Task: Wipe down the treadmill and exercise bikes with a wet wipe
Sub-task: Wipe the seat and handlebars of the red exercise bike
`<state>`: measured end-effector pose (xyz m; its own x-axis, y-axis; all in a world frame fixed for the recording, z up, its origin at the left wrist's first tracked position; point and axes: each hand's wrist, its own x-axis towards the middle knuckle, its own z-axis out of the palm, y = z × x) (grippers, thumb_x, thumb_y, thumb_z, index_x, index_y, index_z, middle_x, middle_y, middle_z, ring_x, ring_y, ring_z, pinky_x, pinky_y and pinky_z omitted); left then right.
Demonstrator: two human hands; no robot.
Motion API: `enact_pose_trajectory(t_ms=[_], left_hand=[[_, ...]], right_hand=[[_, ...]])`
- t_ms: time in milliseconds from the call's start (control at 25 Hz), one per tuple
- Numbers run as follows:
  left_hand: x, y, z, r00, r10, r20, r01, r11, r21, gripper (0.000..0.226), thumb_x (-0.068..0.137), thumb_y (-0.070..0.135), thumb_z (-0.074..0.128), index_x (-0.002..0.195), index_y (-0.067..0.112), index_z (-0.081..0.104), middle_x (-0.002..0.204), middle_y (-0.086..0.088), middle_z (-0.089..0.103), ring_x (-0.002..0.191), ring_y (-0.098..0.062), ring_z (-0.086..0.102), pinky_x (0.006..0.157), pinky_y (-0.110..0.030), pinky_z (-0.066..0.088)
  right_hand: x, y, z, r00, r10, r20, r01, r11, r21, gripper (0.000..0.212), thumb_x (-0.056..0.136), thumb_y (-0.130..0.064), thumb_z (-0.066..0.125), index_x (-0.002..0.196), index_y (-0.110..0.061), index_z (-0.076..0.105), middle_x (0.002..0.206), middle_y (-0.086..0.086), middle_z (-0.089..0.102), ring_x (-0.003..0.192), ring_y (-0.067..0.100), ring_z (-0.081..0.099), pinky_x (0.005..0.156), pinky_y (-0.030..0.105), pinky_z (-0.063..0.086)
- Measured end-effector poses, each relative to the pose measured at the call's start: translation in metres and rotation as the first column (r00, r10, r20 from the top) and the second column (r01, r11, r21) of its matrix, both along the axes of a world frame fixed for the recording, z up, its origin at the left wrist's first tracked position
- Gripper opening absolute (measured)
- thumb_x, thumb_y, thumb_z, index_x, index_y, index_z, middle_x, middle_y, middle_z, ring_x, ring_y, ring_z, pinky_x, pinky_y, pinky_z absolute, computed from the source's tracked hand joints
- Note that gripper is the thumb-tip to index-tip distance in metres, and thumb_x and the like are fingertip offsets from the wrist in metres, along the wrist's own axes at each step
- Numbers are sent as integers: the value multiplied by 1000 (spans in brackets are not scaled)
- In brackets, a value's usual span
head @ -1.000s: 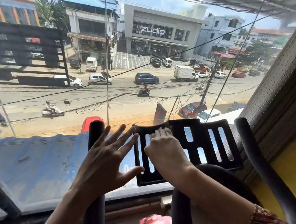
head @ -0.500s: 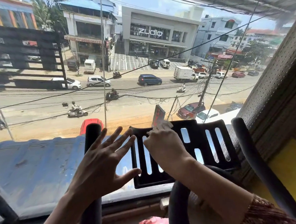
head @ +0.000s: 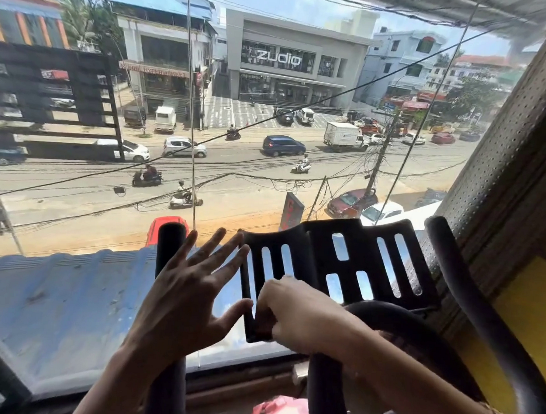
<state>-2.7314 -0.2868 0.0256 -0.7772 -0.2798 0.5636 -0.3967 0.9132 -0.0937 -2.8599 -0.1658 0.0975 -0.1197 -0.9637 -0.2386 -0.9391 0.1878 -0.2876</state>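
The exercise bike's black slotted panel (head: 368, 243) stands upright in front of the window. My right hand (head: 297, 315) is at its lower left corner, fingers curled round the edge with the thumb underneath. No wipe shows; it may be hidden under the hand. My left hand (head: 184, 300) hovers just left of the panel, fingers spread and straight, holding nothing. It partly covers the bike's left handlebar post (head: 169, 236). The right handlebar (head: 469, 296) curves up past the panel on the right.
A large window pane (head: 71, 291) is close behind the bike, with a street below. A perforated wall panel (head: 506, 140) and a yellow wall (head: 528, 315) close in on the right. A pink part (head: 280, 413) sits low between my forearms.
My right hand has slid from the panel's top left down to its lower left corner, and its fingers have curled. My left hand stays spread beside the panel.
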Motion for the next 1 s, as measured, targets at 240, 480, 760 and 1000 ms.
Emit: enact_pose_trajectory(t_ms=[240,480,760,1000], left_hand=[[2,0,-1,1000,-9,3,9,1000,14,71,84,59,42,135,11,53,145,-6,43,137,-25,36,115,-44,13],[-45,20,21,987,-112,-116,127,984,127,70,91,56,38,139,7,46,145,-7,39,140,-27,29,115,-39,8],[-75,17,-5,979,-200,-28,202,972,118,76,94,55,32,152,9,13,156,-6,20,144,-17,19,117,-37,16],[-75,13,-5,973,-224,-46,228,966,122,74,96,56,31,152,11,14,154,-5,24,142,-11,19,114,-31,16]], right_hand=[[-40,22,8,726,-72,683,384,867,-317,10,82,-3,71,90,-9,75,87,8,75,82,9,70,75,21,56],[-79,10,4,957,-256,139,278,657,-701,26,92,-1,58,117,-4,66,113,2,68,98,2,64,84,5,45],[-80,52,-8,997,-70,16,69,871,-487,40,82,10,63,112,-15,70,119,1,66,118,4,55,102,12,39],[-95,53,36,995,-50,92,85,900,-428,16,83,-6,71,94,-16,77,88,-5,74,73,-3,65,67,6,48]])
